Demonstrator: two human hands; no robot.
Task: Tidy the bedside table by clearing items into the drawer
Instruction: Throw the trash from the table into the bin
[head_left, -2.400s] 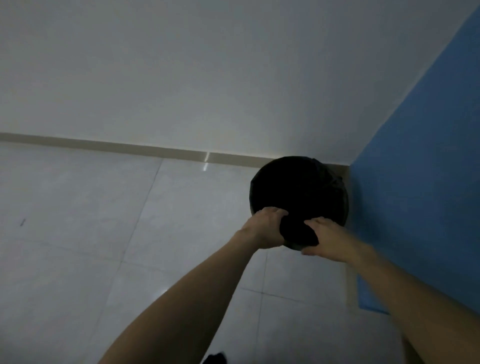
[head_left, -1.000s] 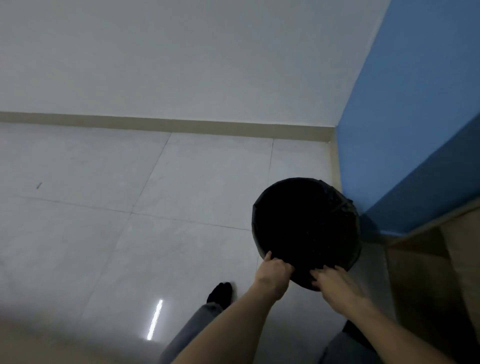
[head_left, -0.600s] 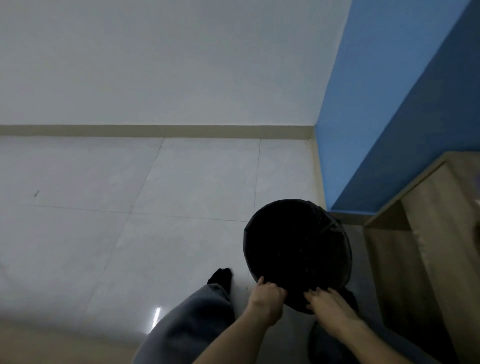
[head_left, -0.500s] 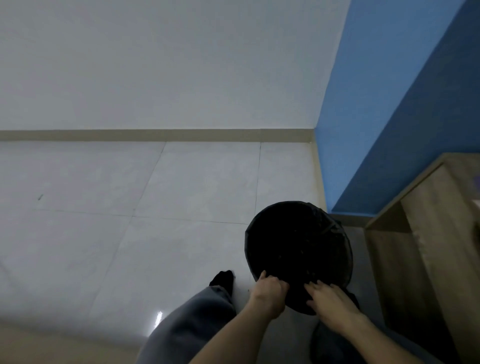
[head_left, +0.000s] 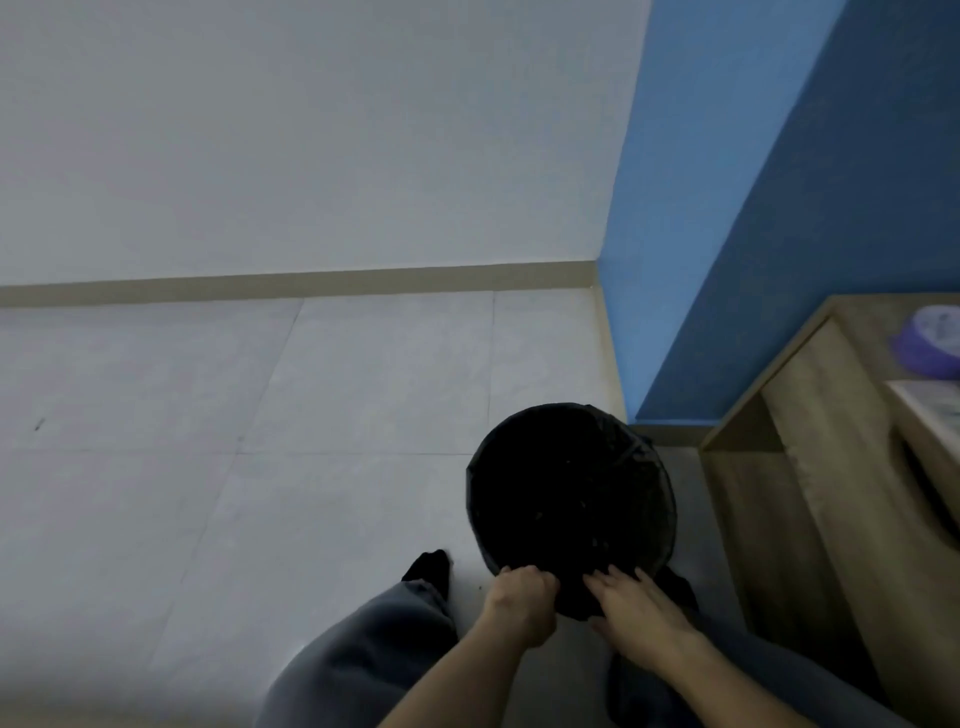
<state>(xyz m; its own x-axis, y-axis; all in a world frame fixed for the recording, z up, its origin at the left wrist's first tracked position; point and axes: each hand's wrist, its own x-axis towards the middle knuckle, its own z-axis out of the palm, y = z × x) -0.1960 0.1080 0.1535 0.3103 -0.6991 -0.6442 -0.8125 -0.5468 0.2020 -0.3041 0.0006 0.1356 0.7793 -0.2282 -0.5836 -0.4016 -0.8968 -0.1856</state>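
Head view, from left to right: a trouser leg (head_left: 363, 660) and a dark sock (head_left: 428, 566) on the tiled floor. Then comes the left hand (head_left: 522, 605), its fingers curled over the near rim of a black bin (head_left: 566, 493), so it grasps this rim. The bin stands on the floor, directly beyond both hands.

The right hand (head_left: 631, 618) lies on the same rim, just beside the left one. Its fingers (head_left: 618, 577) look almost straight on the dark liner and the thumb is hidden, so I cannot tell if it really pinches or only rests.

The bedside table (head_left: 831, 467) is to the right of the grip, well apart from it. On its top, far right and beyond the hands, sits a purple tub (head_left: 930, 343). Nearer than it lies a pale flat thing (head_left: 935, 410), cut by the frame edge, so its long axis is not clear. The drawer I cannot make out.

I judge that both hands must first let the bin go. The right hand is the nearer one and should reach rightward and forward.
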